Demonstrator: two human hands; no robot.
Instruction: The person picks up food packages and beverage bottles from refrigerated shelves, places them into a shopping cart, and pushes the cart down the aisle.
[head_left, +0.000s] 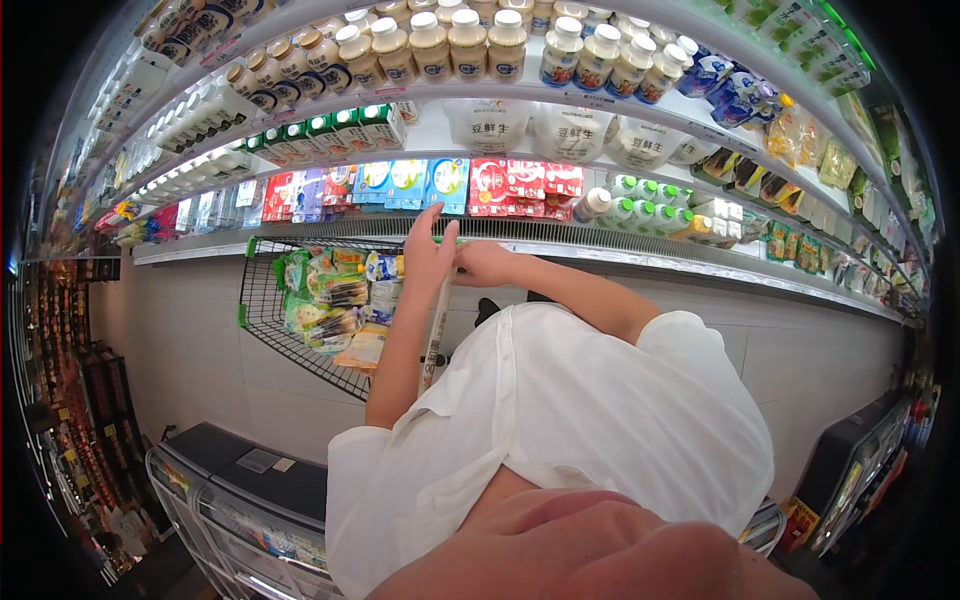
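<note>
My left hand (429, 244) is raised over the near end of a shopping cart, fingers extended and thumb apart, with nothing seen in it. My right hand (484, 264) lies close beside it with bent fingers, at the far end of the cart's handle (436, 337); its fingertips are partly hidden, so its grip is unclear. The black wire shopping cart (281, 349) has green corners and holds several packaged foods, among them green bags (304, 311), a blue-and-white pouch (384, 266) and an orange-yellow packet (365, 346).
A refrigerated display shelf (570, 251) curves across the front, with white-capped bottles (431, 49), red cartons (489, 187), blue cartons (448, 184) and green-capped bottles (637, 211). Behind me at the left stands a dark-topped display case (262, 480); another dark case (847, 457) stands at the right.
</note>
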